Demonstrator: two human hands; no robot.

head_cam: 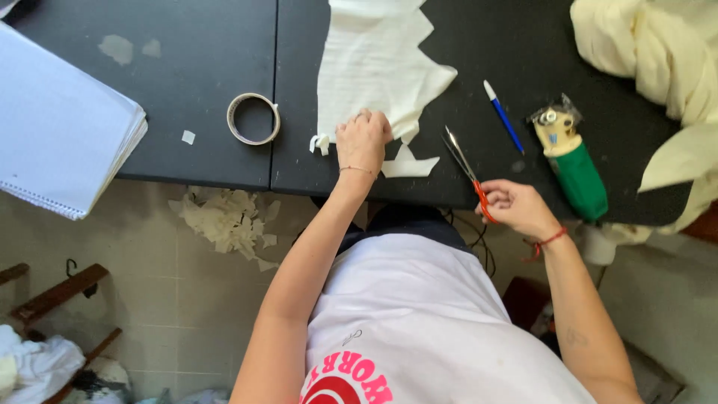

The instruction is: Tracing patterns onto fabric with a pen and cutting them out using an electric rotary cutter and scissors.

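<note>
A jagged piece of white fabric (374, 67) lies on the black table (202, 90). My left hand (363, 142) presses down on the fabric's lower edge with fingers curled. My right hand (516, 209) grips the orange handles of a pair of scissors (464, 164) at the table's front edge; the blades point up and left, away from the fabric. A small cut scrap (407, 164) lies just right of my left hand.
A roll of tape (253, 118) sits left of the fabric, a spiral notebook (60, 127) at far left. A blue pen (502, 116), a green electric cutter (572, 161) and cream cloth (658, 52) lie to the right. Fabric scraps (228, 221) litter the floor.
</note>
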